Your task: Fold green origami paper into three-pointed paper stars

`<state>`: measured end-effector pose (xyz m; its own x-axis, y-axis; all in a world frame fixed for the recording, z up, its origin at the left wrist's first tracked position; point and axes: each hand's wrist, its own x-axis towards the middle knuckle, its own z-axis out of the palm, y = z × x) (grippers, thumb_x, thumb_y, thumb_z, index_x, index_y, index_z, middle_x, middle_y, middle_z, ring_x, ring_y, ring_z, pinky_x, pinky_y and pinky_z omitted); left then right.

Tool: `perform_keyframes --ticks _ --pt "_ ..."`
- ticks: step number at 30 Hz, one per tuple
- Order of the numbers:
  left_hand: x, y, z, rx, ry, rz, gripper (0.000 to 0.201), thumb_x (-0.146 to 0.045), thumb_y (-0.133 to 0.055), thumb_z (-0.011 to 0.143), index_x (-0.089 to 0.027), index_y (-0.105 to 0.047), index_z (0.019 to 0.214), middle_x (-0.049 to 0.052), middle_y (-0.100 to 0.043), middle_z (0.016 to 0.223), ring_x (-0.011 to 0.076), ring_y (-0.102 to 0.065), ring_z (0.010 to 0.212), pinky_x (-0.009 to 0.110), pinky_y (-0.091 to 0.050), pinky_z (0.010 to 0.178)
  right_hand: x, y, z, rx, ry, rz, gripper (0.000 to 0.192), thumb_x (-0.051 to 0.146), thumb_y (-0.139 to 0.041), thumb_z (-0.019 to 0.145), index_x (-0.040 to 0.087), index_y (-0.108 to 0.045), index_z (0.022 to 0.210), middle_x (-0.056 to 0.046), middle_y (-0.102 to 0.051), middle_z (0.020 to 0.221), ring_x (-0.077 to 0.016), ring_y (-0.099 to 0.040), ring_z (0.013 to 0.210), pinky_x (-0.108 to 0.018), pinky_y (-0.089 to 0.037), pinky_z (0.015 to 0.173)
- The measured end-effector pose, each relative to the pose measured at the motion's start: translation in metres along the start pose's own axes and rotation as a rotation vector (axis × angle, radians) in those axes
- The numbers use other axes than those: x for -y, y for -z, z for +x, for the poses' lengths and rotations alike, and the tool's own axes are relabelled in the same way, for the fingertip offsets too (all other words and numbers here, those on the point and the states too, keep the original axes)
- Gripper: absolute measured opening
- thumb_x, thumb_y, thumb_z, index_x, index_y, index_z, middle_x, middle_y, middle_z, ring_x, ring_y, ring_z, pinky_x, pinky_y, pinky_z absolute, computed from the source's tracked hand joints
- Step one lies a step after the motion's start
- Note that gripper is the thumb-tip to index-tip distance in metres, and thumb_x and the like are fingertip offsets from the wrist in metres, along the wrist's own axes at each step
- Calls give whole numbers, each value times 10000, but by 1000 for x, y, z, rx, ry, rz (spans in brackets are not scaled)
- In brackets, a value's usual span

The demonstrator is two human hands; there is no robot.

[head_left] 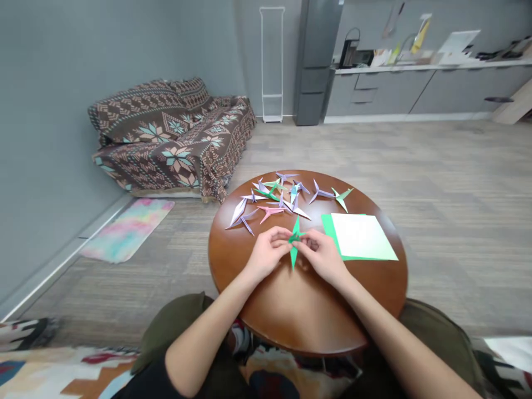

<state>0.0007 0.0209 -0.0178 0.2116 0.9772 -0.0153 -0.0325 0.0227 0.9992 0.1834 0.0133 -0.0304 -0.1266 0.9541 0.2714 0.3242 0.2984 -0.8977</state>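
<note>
I see L hand [268, 252] & R hand [322, 255] both pinching green origami crane [295, 239] at its centre, over round wooden table [233, 260], near edge. Risk, my read: hard pinch tears or skews a fold. Finished cranes [282, 199], paper stack [361, 237] well apart.

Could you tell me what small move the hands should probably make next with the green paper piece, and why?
Probably press the middle fold flat. Both hands, left and right, pinch the green piece at its centre above the table, with its points sticking out up and down. It looks much like the finished folded shapes beyond, so little seems left to do.
</note>
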Motion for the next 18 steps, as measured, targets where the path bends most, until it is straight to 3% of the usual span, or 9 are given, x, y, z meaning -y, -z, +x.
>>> perform_keyframes --ticks 4,8,12,14,16,18 --pt "2 0 0 21 -2 80 253 -152 -800 738 -161 -754 987 88 -773 1064 191 -759 881 311 -607 847 -3 4 2 65 25 -99 233 341 -680 928 221 -648 731 13 -578 665 -180 -530 632 -307 -397 615" --pt "2 1 1 -4 -95 269 214 -224 -809 770 -185 -776 978 84 -744 1110 155 -709 764 260 -572 698 -7 4 9 127 53 -202 254 275 -638 942 214 -635 695 0 -617 696 -182 -560 653 -302 -412 637" --pt "4 5 8 -1 -97 314 79 -207 -720 835 -187 -752 905 56 -752 830 195 -717 730 282 -576 675 -9 1 14 181 56 -288 164 259 -600 981 197 -742 925 -22 -742 778 -190 -668 691 -290 -492 665" --pt "5 8 14 -15 -89 311 61 -202 -701 841 -188 -741 885 57 -757 811 209 -734 736 298 -592 684 -10 1 14 171 56 -349 212 265 -560 1015 181 -733 1103 -49 -795 875 -199 -714 734 -301 -533 702" --pt "8 12 22 -44 -89 310 47 -184 -695 826 -186 -732 854 54 -763 835 202 -741 740 296 -597 698 -11 4 15 127 70 -446 258 253 -517 1034 162 -714 1174 -117 -812 1037 -244 -744 897 -363 -557 824" --pt "10 15 31 -70 -90 317 14 -173 -712 805 -181 -723 810 41 -753 802 182 -726 701 277 -586 693 -12 8 20 85 102 -565 269 229 -494 1035 154 -727 1147 -194 -761 1271 -326 -680 1198 -479 -493 1029"
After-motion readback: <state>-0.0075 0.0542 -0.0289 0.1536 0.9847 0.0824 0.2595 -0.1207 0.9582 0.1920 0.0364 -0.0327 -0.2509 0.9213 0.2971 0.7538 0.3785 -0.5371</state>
